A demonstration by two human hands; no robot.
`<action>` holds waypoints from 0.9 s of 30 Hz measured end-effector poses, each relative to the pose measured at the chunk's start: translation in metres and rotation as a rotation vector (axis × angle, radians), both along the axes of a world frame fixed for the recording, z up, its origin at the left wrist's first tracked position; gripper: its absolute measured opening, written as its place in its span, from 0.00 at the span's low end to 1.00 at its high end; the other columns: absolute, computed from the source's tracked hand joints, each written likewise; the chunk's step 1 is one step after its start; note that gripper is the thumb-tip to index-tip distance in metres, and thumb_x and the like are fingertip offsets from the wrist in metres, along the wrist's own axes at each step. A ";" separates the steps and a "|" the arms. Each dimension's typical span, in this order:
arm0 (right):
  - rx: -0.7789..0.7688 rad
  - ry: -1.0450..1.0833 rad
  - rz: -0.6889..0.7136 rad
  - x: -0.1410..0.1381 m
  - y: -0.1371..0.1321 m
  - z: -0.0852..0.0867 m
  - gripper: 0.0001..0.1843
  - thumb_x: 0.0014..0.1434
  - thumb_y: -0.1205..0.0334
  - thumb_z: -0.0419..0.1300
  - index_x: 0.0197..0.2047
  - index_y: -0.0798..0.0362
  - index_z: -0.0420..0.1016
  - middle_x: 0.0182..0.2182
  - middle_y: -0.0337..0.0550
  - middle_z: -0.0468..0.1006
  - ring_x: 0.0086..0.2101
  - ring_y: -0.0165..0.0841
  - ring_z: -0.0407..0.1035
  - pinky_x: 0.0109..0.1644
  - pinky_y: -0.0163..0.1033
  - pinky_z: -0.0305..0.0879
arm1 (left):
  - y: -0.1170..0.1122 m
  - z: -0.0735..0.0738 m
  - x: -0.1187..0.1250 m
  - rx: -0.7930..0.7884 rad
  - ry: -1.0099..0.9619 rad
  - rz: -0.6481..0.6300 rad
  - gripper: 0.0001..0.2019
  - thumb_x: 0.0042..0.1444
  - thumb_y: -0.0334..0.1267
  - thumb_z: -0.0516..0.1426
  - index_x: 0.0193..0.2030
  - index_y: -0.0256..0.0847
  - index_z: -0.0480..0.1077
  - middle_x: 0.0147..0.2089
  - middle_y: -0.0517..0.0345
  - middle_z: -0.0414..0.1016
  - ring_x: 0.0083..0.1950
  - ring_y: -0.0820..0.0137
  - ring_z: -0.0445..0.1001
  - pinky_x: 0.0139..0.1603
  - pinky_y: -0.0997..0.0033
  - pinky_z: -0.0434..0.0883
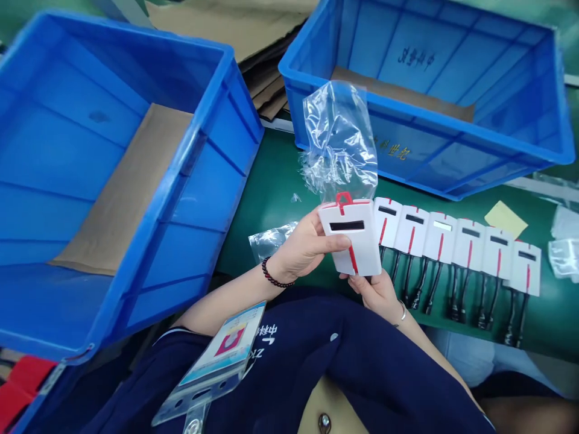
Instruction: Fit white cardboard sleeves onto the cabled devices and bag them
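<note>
My left hand (312,244) is closed on a white electronic device (366,238) with a dark display window, a red stripe and a red loop on top. Its thumb lies across the front face. At the device's lower edge my right hand (373,292) has its fingers closed; whether a cable is also in them is hidden. A clear plastic bag (341,138) stands just above the device, and I cannot tell if the two touch. To the right, several like devices (438,232) lie in an overlapping row, black cables (456,295) pointing towards me.
On the left a large blue crate (226,157) is tilted, with cardboard (131,181) inside. Another blue crate (425,144) stands at the back right. Flattened cardboard (230,24) lies between them. A yellow paper (505,218) and plastic bags (565,256) are on the green table (271,187).
</note>
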State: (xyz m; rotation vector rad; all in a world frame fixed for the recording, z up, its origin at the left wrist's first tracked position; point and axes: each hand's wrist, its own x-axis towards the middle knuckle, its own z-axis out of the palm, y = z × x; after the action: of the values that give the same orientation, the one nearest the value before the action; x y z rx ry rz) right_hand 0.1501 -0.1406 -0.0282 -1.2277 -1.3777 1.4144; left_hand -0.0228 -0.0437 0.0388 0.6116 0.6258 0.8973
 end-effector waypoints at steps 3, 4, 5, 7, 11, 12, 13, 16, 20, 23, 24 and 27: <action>-0.074 0.150 -0.043 0.001 0.001 -0.002 0.21 0.64 0.44 0.59 0.36 0.54 0.79 0.18 0.38 0.66 0.19 0.27 0.54 0.23 0.36 0.53 | 0.003 0.001 0.002 0.010 -0.079 0.057 0.29 0.45 0.60 0.69 0.46 0.39 0.77 0.43 0.53 0.81 0.46 0.62 0.79 0.41 0.69 0.75; -0.083 0.181 -0.046 0.001 0.002 0.000 0.21 0.64 0.44 0.60 0.35 0.55 0.79 0.18 0.37 0.65 0.19 0.26 0.53 0.23 0.35 0.51 | 0.004 0.001 0.003 0.005 -0.082 0.085 0.28 0.48 0.62 0.67 0.45 0.39 0.78 0.42 0.53 0.81 0.45 0.64 0.79 0.41 0.69 0.75; -0.086 0.200 -0.047 0.000 0.003 0.002 0.20 0.64 0.45 0.60 0.34 0.55 0.78 0.18 0.36 0.64 0.19 0.25 0.52 0.23 0.35 0.50 | 0.004 0.000 0.004 0.003 -0.076 0.113 0.26 0.50 0.60 0.66 0.45 0.40 0.78 0.42 0.54 0.81 0.43 0.66 0.79 0.41 0.70 0.75; -0.087 0.214 -0.042 -0.003 0.004 0.006 0.21 0.65 0.44 0.59 0.33 0.55 0.77 0.17 0.35 0.62 0.19 0.24 0.50 0.22 0.35 0.48 | 0.003 -0.002 0.006 0.018 -0.058 0.155 0.22 0.51 0.56 0.67 0.44 0.41 0.79 0.40 0.56 0.82 0.41 0.68 0.78 0.41 0.71 0.75; -0.112 0.247 -0.044 -0.007 0.005 0.010 0.23 0.65 0.42 0.58 0.32 0.55 0.76 0.16 0.32 0.58 0.18 0.24 0.47 0.22 0.35 0.46 | -0.007 -0.006 0.009 0.071 -0.023 0.138 0.21 0.53 0.54 0.67 0.45 0.40 0.78 0.40 0.55 0.82 0.38 0.68 0.78 0.38 0.71 0.74; -0.120 0.253 -0.042 -0.008 0.005 0.010 0.23 0.64 0.42 0.58 0.32 0.55 0.76 0.16 0.32 0.58 0.18 0.24 0.48 0.22 0.35 0.46 | -0.008 -0.007 0.008 0.080 -0.025 0.118 0.21 0.53 0.54 0.67 0.45 0.40 0.78 0.40 0.54 0.82 0.38 0.68 0.78 0.37 0.71 0.74; -0.130 0.259 -0.035 -0.007 0.005 0.011 0.24 0.64 0.41 0.59 0.32 0.55 0.76 0.16 0.33 0.59 0.18 0.24 0.48 0.22 0.35 0.46 | -0.008 -0.007 0.007 0.089 -0.041 0.102 0.22 0.52 0.54 0.67 0.46 0.40 0.78 0.40 0.54 0.82 0.38 0.68 0.79 0.36 0.71 0.73; -0.176 0.284 0.031 -0.005 0.006 0.012 0.25 0.61 0.39 0.61 0.31 0.56 0.76 0.17 0.34 0.61 0.18 0.23 0.48 0.22 0.35 0.45 | 0.003 -0.005 0.003 0.122 -0.168 0.068 0.29 0.46 0.61 0.68 0.47 0.41 0.77 0.44 0.53 0.82 0.46 0.60 0.80 0.43 0.65 0.77; -0.253 0.324 0.131 -0.004 0.007 0.016 0.25 0.62 0.41 0.61 0.32 0.57 0.76 0.15 0.31 0.57 0.18 0.23 0.47 0.22 0.34 0.44 | 0.021 0.000 0.006 0.135 -0.293 -0.045 0.38 0.41 0.68 0.66 0.50 0.40 0.76 0.52 0.47 0.80 0.57 0.49 0.77 0.56 0.50 0.75; -0.283 0.361 0.138 -0.007 0.007 0.018 0.24 0.63 0.42 0.60 0.33 0.57 0.76 0.16 0.30 0.56 0.18 0.22 0.46 0.21 0.34 0.42 | 0.019 -0.001 0.011 0.123 -0.261 -0.076 0.40 0.40 0.68 0.67 0.53 0.39 0.74 0.52 0.45 0.80 0.57 0.48 0.77 0.57 0.49 0.75; -0.289 0.374 0.137 -0.008 0.007 0.019 0.24 0.63 0.42 0.61 0.33 0.57 0.75 0.16 0.30 0.56 0.18 0.22 0.46 0.21 0.33 0.42 | 0.016 -0.001 0.013 0.119 -0.243 -0.072 0.40 0.40 0.67 0.67 0.53 0.38 0.74 0.52 0.44 0.80 0.57 0.48 0.77 0.56 0.50 0.76; -0.302 0.405 0.132 -0.011 0.009 0.020 0.23 0.62 0.42 0.62 0.32 0.57 0.74 0.15 0.29 0.54 0.17 0.21 0.45 0.21 0.33 0.41 | 0.001 -0.005 0.016 0.123 -0.200 -0.065 0.39 0.41 0.66 0.68 0.52 0.38 0.73 0.52 0.43 0.79 0.56 0.49 0.78 0.52 0.55 0.78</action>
State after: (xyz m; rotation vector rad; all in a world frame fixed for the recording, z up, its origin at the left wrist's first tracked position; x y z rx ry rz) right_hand 0.1396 -0.1314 -0.0078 -0.9686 -1.0052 1.8954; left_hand -0.0068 -0.0423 0.0339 0.6398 0.3713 0.9274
